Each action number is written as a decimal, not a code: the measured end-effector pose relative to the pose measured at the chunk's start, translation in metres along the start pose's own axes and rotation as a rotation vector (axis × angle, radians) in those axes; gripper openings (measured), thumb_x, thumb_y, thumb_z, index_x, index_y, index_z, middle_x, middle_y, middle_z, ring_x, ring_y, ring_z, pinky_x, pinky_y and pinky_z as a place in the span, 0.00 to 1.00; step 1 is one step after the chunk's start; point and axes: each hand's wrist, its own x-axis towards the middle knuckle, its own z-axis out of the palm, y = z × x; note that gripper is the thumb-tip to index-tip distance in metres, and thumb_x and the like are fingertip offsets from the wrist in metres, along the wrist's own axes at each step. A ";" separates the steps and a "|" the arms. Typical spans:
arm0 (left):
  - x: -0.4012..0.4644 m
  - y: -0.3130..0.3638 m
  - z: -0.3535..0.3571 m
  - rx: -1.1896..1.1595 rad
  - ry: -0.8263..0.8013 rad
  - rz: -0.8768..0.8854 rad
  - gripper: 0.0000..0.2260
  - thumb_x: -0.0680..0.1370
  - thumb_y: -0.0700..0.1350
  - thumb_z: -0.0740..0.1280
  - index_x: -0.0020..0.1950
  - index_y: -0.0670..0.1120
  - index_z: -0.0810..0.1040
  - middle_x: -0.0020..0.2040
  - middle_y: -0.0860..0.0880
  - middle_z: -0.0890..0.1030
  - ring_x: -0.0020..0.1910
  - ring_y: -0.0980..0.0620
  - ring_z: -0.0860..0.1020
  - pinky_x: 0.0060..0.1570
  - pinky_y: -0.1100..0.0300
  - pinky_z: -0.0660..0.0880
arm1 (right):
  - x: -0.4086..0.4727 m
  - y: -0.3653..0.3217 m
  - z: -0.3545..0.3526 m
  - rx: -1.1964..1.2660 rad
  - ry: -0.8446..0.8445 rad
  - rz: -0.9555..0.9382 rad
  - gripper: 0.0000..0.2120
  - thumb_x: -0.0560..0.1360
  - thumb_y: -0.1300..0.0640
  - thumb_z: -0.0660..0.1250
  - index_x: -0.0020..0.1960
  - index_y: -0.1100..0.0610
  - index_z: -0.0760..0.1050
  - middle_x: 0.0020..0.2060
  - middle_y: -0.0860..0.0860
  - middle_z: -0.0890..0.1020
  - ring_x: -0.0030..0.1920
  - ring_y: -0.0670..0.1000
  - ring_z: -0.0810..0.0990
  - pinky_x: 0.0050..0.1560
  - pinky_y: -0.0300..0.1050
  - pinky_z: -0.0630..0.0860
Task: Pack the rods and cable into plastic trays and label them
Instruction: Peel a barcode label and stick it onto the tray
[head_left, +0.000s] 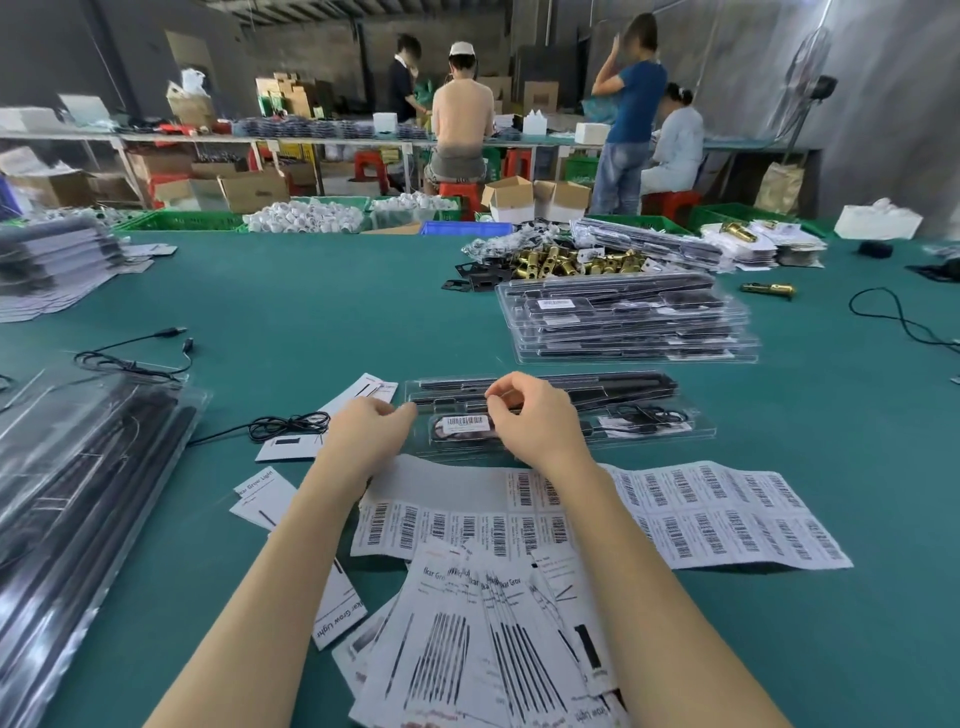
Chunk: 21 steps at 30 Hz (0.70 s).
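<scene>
Clear plastic tray (691, 415) under both hands, right hand (535, 415) grip pinching narrow above barcode label (466, 422), left hand (371, 428) curled at tray's left end, its grip unclear

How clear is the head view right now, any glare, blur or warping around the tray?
Head view: even, soft light; faint glare on the clear tray, barcode label readable. Both hands sharp. Wide-angle warping bends the table edges; background people soft, bagged rods at left smeared.

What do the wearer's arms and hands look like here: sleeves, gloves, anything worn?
Both forearms are bare up to the frame edge: no sleeves show. The left hand and right hand wear no gloves; no visible watch, ring or wristband.
</scene>
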 end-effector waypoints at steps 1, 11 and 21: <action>-0.001 0.001 -0.001 -0.127 -0.016 -0.045 0.10 0.79 0.51 0.65 0.44 0.46 0.77 0.43 0.46 0.78 0.39 0.47 0.71 0.40 0.57 0.66 | -0.001 -0.002 -0.002 0.009 -0.008 0.006 0.05 0.79 0.53 0.64 0.52 0.50 0.79 0.42 0.42 0.82 0.34 0.45 0.83 0.39 0.38 0.77; -0.003 0.014 -0.010 -0.847 -0.344 -0.326 0.04 0.81 0.41 0.65 0.46 0.43 0.75 0.33 0.51 0.71 0.20 0.60 0.62 0.14 0.69 0.54 | -0.001 -0.021 -0.020 0.213 -0.104 0.059 0.05 0.80 0.54 0.65 0.47 0.51 0.79 0.40 0.48 0.84 0.26 0.48 0.83 0.24 0.34 0.72; -0.003 0.026 -0.013 -0.561 -0.476 -0.160 0.11 0.77 0.46 0.73 0.41 0.46 0.73 0.33 0.49 0.79 0.30 0.51 0.79 0.32 0.59 0.77 | -0.002 -0.023 -0.059 0.532 -0.487 0.143 0.10 0.81 0.52 0.67 0.49 0.57 0.83 0.40 0.53 0.87 0.42 0.55 0.87 0.39 0.42 0.82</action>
